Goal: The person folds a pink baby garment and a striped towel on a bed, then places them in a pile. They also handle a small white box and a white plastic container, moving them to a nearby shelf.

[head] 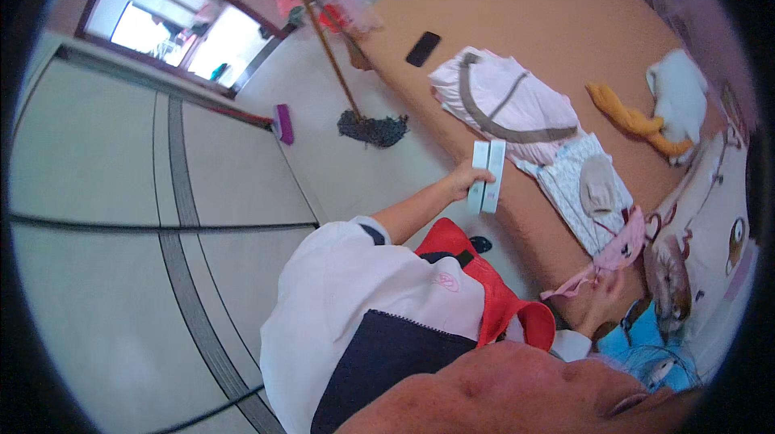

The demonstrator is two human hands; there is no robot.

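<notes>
My left hand grips two slim white boxes, held side by side over the bed's near edge. Blurred by motion, my right hand has its fingers spread beside a pink cloth item with straps; whether they touch is unclear. Folded patterned cloth lies on the tan bed surface, with a small beige knitted piece on top. Beyond it is a pale pink garment with a grey-brown band. A black smartphone lies farther off.
A white plush toy with orange legs lies on the bed. Printed bedding and a blue item are at the right. A mop and a purple broom head stand on the floor, near pale cabinet doors.
</notes>
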